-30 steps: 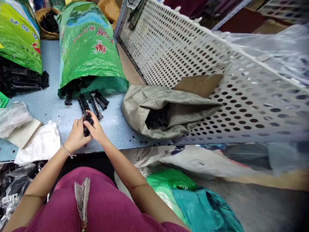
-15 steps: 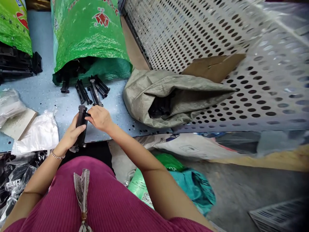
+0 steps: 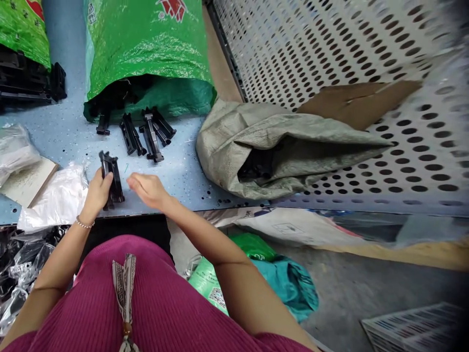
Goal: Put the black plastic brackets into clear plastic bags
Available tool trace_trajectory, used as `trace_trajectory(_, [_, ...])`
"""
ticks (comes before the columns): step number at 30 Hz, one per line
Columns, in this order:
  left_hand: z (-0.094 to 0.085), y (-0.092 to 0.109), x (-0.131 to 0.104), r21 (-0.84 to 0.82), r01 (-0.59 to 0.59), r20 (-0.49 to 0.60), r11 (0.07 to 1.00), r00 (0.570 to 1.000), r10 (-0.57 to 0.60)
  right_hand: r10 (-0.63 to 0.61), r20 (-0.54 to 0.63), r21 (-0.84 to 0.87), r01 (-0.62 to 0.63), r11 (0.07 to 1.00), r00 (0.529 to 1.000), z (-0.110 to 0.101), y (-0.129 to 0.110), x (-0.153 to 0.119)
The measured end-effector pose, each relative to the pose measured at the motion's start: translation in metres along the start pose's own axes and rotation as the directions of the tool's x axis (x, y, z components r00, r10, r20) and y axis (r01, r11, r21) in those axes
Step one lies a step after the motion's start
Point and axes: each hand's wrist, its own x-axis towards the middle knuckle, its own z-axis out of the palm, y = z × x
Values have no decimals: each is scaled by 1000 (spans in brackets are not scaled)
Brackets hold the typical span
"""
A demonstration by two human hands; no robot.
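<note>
My left hand [image 3: 97,190] grips a black plastic part [image 3: 114,178] near the front edge of the blue table [image 3: 176,171]. To its right, my right hand [image 3: 147,190] is apart from the part, its fingers curled together; whether they hold something small is unclear. Several similar black parts [image 3: 152,134] lie just beyond, in front of the open mouth of a green bag [image 3: 154,54]. More black parts show inside that bag.
A grey woven sack [image 3: 220,146] with dark items inside lies right, against a perforated metal panel [image 3: 330,49]. Clear plastic bags [image 3: 58,198] and a flat board [image 3: 31,181] are left. Another green bag [image 3: 22,29] with black parts stands far left.
My right hand has come away from the black part. My left hand has moved slightly left and tilted the part. The camera view has shifted a little.
</note>
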Motion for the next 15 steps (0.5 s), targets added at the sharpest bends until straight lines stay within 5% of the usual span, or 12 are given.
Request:
trace_trajectory(4, [19, -7, -15, 458, 85, 35, 885, 993, -113, 217, -266, -155, -263, 952, 939, -7, 28, 75])
trace_trajectory(8, [18, -5, -13, 579, -18, 53, 815, 998, -16, 434, -209, -109, -462, 880, 876, -4, 49, 122])
trace_trajectory(10, [10, -2, -3, 380, -91, 3, 920, 995, 97, 475, -77, 118, -465, 878, 877, -2, 48, 117])
trace_trajectory(12, [3, 4, 9, 2, -118, -30, 993, 993, 119, 397, 127, 445, -410, 796, 909, 4, 38, 97])
trace_trajectory(15, [-1, 18, 20, -496, -24, 46, 868, 997, 55, 151, 355, 720, -373, 585, 922, 14, 12, 54])
